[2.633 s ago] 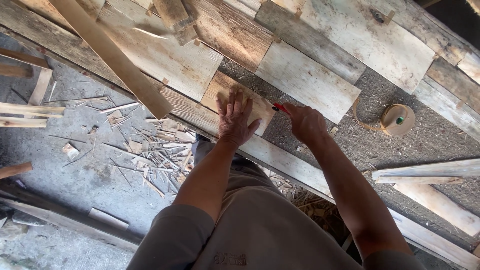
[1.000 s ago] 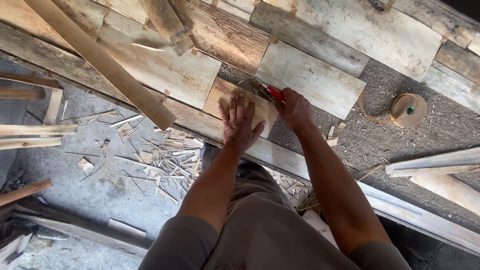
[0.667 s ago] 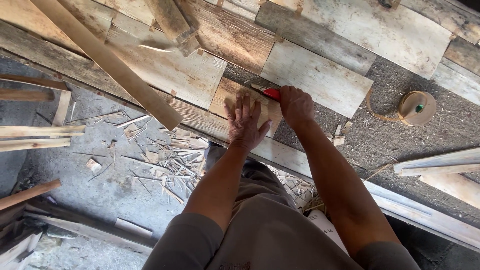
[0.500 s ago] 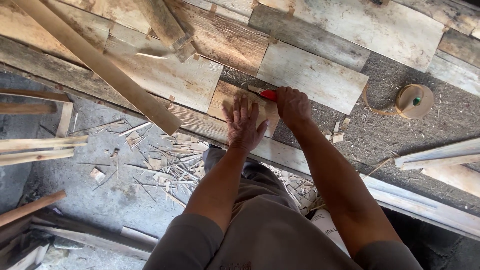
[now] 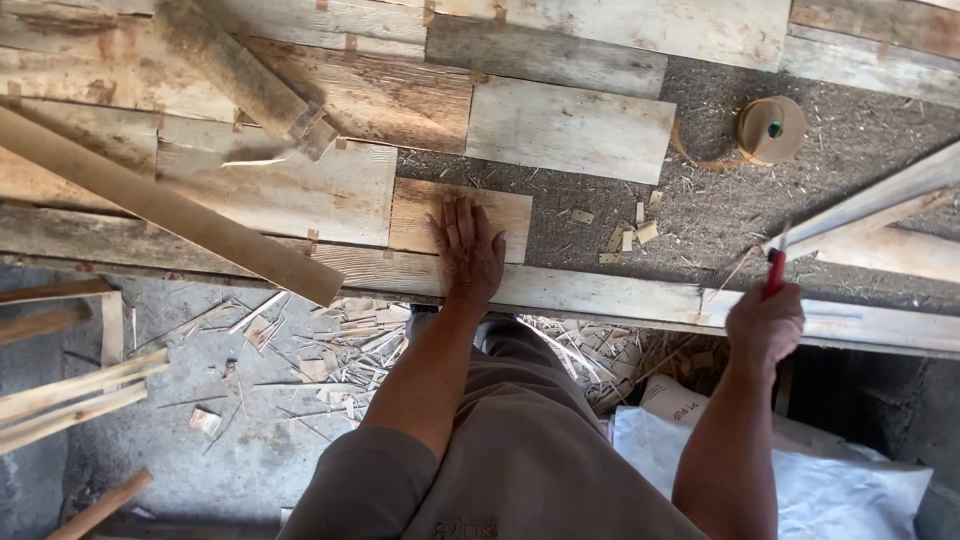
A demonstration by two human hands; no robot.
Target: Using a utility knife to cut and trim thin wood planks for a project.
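My left hand (image 5: 467, 252) lies flat, fingers spread, on a small brown wooden board (image 5: 420, 212) set among larger weathered boards. Off to the right, away from that board, my right hand (image 5: 764, 325) is closed around a red-handled tool (image 5: 775, 272) whose tip points up. It hovers over the long pale plank (image 5: 590, 290) that runs along the front edge of the board surface.
A round spool of tan tape (image 5: 770, 130) lies at the upper right on dark gritty ground. A long wooden beam (image 5: 165, 208) slants across the left. Wood chips and splinters (image 5: 330, 345) litter the grey floor. A white sack (image 5: 800, 480) lies at the lower right.
My right hand has pulled the red-handled tool away from the small board, moving right and toward me. My left hand stays pressed on the board.
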